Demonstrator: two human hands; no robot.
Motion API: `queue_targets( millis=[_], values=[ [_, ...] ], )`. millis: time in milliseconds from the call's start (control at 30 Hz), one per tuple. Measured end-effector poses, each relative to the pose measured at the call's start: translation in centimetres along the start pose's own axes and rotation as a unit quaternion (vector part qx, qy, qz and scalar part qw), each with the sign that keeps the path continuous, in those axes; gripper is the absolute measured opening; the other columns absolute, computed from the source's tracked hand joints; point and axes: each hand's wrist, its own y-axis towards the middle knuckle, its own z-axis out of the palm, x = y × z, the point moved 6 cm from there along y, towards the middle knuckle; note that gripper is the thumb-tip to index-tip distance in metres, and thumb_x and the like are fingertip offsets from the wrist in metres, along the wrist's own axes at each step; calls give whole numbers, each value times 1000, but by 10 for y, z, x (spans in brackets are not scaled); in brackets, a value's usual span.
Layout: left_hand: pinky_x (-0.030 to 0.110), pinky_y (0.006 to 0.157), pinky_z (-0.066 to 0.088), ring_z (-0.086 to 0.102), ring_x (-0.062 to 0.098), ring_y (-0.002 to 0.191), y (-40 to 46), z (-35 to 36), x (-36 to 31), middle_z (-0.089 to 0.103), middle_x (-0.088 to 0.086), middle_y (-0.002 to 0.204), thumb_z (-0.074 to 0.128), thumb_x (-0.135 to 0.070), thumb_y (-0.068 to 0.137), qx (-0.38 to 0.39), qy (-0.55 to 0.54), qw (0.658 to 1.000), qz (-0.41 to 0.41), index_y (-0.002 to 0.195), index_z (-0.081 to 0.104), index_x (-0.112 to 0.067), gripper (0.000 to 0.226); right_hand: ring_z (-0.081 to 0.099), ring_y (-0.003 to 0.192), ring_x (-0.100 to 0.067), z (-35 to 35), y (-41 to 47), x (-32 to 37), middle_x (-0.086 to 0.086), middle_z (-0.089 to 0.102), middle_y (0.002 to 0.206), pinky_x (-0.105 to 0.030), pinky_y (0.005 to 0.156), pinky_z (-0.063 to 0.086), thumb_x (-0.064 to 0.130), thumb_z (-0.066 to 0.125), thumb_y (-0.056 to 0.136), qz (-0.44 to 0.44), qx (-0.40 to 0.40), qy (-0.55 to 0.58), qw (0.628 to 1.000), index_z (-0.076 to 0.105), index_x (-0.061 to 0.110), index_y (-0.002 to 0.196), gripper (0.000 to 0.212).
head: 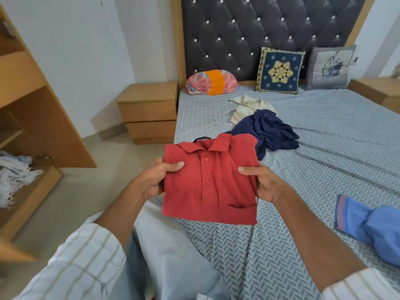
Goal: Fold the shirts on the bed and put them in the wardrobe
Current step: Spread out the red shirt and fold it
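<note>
A folded red polo shirt (210, 182) is held up off the bed (324, 169), collar away from me. My left hand (158, 178) grips its left edge, thumb on top. My right hand (264, 182) grips its right edge the same way. A crumpled navy shirt (268, 133) lies on the bed behind it, with a cream shirt (246, 107) just beyond. A blue shirt (368, 221) lies bunched at the bed's right side. The open wooden wardrobe (32, 109) stands at the left with pale clothes (15, 176) on a low shelf.
A wooden nightstand (149, 111) stands between wardrobe and bed, another one (376, 89) at the far right. A pink-and-orange bolster (212, 82) and two cushions (281, 70) lean against the dark tufted headboard (259, 29). Bare floor (97, 169) lies between bed and wardrobe.
</note>
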Motion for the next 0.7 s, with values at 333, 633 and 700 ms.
queue_targets(
  millis=[333, 633, 700],
  values=[
    [38, 79, 61, 70, 26, 100, 35, -66, -22, 70, 14, 120, 64, 1, 87, -23, -49, 998, -13, 133, 55, -6, 48, 73, 90, -29, 56, 75, 6, -17, 74, 105, -42, 78, 61, -12, 67, 73, 34, 6, -12, 999, 74, 8, 102, 37],
    [33, 73, 62, 73, 19, 91, 88, -193, -43, 75, 6, 107, 62, 0, 90, -80, -46, 996, -15, 122, 63, -12, 34, 73, 92, -29, 131, 200, -37, -17, 73, 107, -42, 82, 60, -10, 62, 74, 96, 8, -34, 995, 71, 4, 106, 36],
    [32, 73, 61, 73, 20, 96, 107, -230, -35, 73, 8, 113, 66, -1, 85, -88, -39, 995, -24, 124, 62, -12, 41, 72, 93, -28, 145, 237, -62, -16, 73, 106, -41, 84, 60, -11, 62, 72, 120, 6, -48, 992, 68, 4, 109, 40]
  ],
)
